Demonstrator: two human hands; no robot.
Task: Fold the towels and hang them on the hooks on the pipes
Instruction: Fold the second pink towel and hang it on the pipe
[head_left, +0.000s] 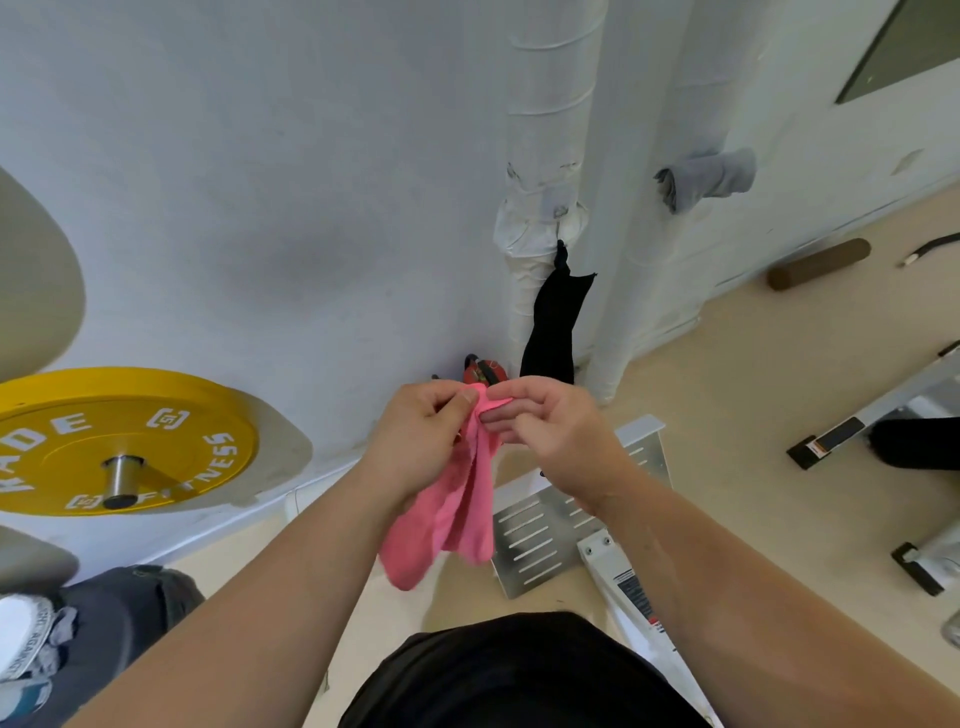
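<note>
Pink towel (457, 499) hangs in loose folds on our side of the white wrapped pipe (550, 130), held up at its top edge by both hands. Our left hand (421, 441) has its fingers curled round the cloth with the thumb pressed on top. Our right hand (550, 431) pinches a small corner between thumb and forefinger, its other fingers loosely bent.

On the pipe itself a black towel (553, 322) hangs down towards the floor. Right of the pipe, a grey towel (711, 174) sits rolled on a second pipe (670, 104). Left of the pipe runs a plain white wall (260, 182), and far left of it we see a yellow weight plate (104, 441) on a steel bar. At the pipe's foot begins a beige floor (753, 364), where a slotted metal plate (545, 535) lies under our hands.
</note>
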